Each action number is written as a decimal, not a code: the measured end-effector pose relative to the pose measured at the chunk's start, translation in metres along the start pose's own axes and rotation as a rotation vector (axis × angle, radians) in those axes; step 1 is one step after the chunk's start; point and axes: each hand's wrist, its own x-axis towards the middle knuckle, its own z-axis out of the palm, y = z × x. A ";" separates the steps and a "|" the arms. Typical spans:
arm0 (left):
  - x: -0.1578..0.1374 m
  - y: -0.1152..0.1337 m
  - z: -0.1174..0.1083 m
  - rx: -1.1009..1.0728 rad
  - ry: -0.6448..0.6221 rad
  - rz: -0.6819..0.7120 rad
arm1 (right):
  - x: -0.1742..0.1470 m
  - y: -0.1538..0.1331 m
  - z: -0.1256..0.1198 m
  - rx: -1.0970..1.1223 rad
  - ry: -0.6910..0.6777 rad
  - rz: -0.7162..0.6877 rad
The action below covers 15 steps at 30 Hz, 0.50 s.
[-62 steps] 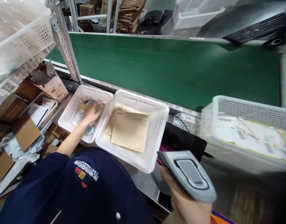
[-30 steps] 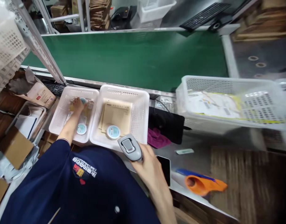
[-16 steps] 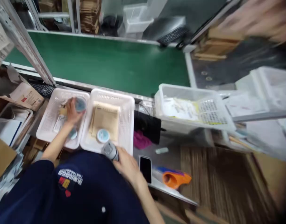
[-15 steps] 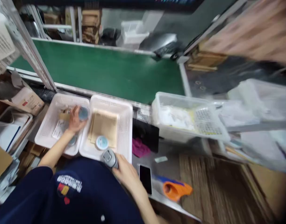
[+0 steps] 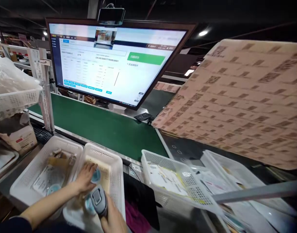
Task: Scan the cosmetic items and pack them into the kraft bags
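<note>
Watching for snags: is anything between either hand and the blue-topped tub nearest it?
Left hand: nothing visible; it appears to hold the upper tub. Right hand: its scanner stands between it and the lower tub.

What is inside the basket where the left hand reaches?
Tan paper and two blue-topped tubs: one in the left hand, the other partly behind the scanner. What lies beneath these is covered.

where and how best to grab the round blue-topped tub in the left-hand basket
Probably by the rim of the round blue-topped tub, thumb and fingers on opposite sides, coming down from above. Its round top faces up, and the walls of the basket hinder a sideways approach. The left forearm crosses its near side in this view, so that should likely clear first.
</note>
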 end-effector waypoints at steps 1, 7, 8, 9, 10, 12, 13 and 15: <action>-0.002 -0.001 -0.001 0.012 0.003 0.002 | 0.002 -0.002 0.004 -0.005 0.008 -0.013; -0.009 -0.008 -0.011 0.039 0.033 0.001 | 0.002 -0.019 0.006 0.112 -0.051 -0.036; -0.010 -0.009 -0.012 0.040 0.038 0.003 | 0.001 -0.021 0.004 0.147 -0.071 -0.039; -0.010 -0.010 -0.012 0.042 0.041 0.009 | 0.000 -0.023 0.003 0.175 -0.083 -0.039; -0.010 -0.011 -0.010 0.043 0.043 0.019 | -0.001 -0.023 0.003 0.190 -0.084 -0.034; -0.009 -0.012 -0.006 0.050 0.043 0.044 | -0.004 -0.022 0.005 0.191 -0.064 -0.011; -0.008 -0.012 -0.003 0.055 0.040 0.052 | -0.005 -0.021 0.007 0.185 -0.054 0.000; -0.005 -0.012 0.003 0.063 0.030 0.060 | -0.006 -0.018 0.010 0.167 -0.026 0.025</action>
